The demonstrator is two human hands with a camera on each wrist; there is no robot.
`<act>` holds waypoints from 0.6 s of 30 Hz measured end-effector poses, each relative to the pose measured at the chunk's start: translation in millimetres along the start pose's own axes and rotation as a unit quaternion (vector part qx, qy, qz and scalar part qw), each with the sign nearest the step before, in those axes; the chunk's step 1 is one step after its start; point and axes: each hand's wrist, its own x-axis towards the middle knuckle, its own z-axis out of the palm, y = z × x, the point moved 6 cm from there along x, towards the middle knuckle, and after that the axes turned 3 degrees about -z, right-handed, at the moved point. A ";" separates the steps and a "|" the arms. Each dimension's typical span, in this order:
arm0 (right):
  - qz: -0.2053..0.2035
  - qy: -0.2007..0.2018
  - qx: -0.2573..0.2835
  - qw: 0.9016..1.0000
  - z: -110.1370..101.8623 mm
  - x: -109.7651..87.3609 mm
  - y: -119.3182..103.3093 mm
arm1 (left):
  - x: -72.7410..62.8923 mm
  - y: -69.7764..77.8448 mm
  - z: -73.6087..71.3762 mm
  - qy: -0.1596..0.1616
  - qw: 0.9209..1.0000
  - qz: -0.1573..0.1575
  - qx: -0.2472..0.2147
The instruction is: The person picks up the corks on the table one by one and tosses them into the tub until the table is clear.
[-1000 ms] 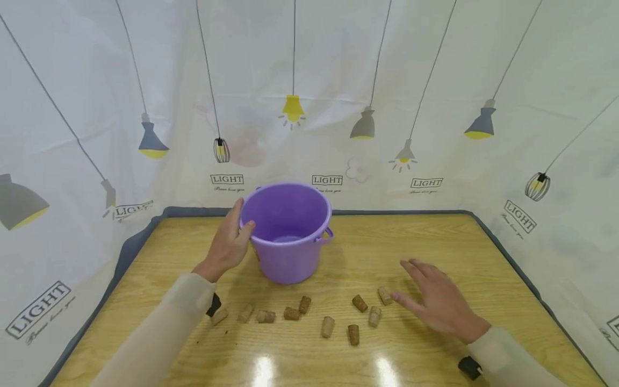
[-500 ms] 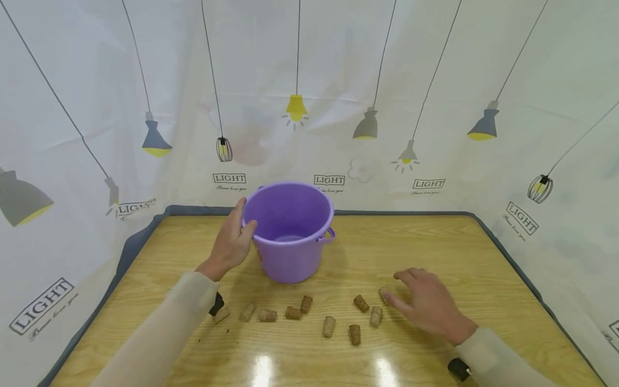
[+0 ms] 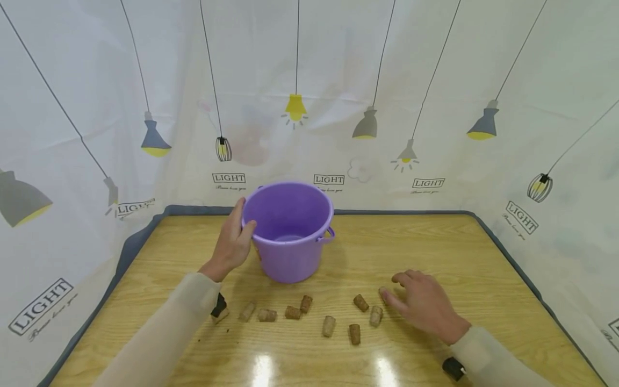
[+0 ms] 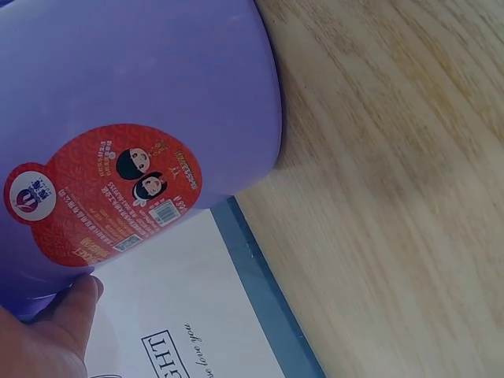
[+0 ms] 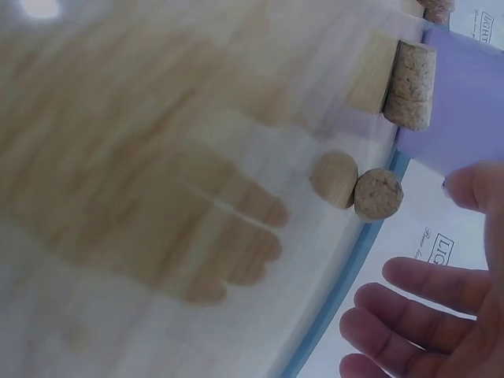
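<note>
Left hand [image 3: 229,244] pinches the rim [image 3: 285,243] of the purple bucket [image 3: 290,264], just right of it; right hand [image 3: 429,304] loosely spread, holding nothing, cork [image 5: 378,195] near its thumb tip, low pinch across the sides looks surest.

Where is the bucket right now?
In the head view, the bucket is on the table just left of centre, beyond the corks, gripped by the left hand.

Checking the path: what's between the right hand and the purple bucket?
Head view: one cork, partly hidden by the right hand, then bare tabletop to the purple bucket. Other corks lie lower in frame.
</note>
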 end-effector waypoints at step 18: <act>0.066 -0.042 0.024 0.997 7.5 6.7 -0.9 | -0.8 -1.9 1.9 0.007 1.000 -0.013 0.000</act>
